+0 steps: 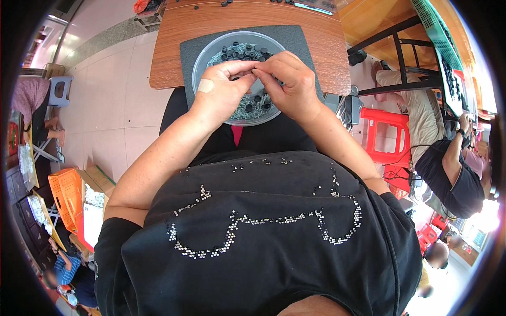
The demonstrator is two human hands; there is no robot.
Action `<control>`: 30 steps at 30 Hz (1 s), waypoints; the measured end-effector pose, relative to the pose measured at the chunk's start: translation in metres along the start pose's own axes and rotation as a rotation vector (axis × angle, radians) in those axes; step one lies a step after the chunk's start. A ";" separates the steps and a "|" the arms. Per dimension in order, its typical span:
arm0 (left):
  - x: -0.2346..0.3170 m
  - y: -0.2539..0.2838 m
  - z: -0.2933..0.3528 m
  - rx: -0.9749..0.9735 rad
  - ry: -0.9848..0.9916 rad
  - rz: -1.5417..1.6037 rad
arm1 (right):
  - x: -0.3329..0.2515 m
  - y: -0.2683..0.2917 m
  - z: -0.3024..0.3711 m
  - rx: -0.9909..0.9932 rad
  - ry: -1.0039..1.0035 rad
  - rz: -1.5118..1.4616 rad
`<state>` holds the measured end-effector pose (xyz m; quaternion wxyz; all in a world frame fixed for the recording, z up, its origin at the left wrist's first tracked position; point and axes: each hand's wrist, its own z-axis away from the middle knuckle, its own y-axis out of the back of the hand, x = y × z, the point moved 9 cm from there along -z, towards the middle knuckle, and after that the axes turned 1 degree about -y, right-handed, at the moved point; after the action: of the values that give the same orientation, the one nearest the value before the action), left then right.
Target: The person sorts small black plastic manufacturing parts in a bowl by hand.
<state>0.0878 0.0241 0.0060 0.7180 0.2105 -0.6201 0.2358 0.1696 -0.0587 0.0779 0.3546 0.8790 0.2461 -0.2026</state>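
A round translucent tub rests on a dark grey mat at the near edge of the wooden table. Many thin silvery screws or pins lie inside it, mixed with small black round caps or knobs. Above the tub, my left hand, with a beige plaster on it, is closed in a pinch. My right hand meets it from the right, thumb and forefinger pressed together. A tiny dark spot shows between the fingertips, but what they hold is too small and hidden to name.
More black pieces and a light blue pen-like stick lie at the far side of the wooden table. A red stool and another person are at right. Orange crates stand on the floor at left.
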 end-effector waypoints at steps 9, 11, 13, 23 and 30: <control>-0.017 0.002 -0.001 -0.031 0.227 0.615 | 0.029 -0.012 0.010 -0.035 -0.408 -0.304; -0.019 -0.001 -0.002 -0.061 0.236 0.679 | 0.043 -0.018 0.017 0.012 -0.439 -0.423; -0.021 -0.004 -0.002 -0.089 0.248 0.744 | 0.051 -0.022 0.021 0.056 -0.472 -0.544; -0.012 -0.008 0.001 -0.091 0.234 0.633 | 0.052 -0.038 0.028 -0.025 -0.606 -0.822; -0.024 -0.010 0.002 -0.177 0.302 0.666 | 0.049 -0.039 0.028 -0.041 -0.639 -0.972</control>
<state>0.0896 0.0129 -0.0172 0.7006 -0.1027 -0.5598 0.4303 0.1814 -0.0404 0.0125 0.2946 0.5533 0.5060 -0.5925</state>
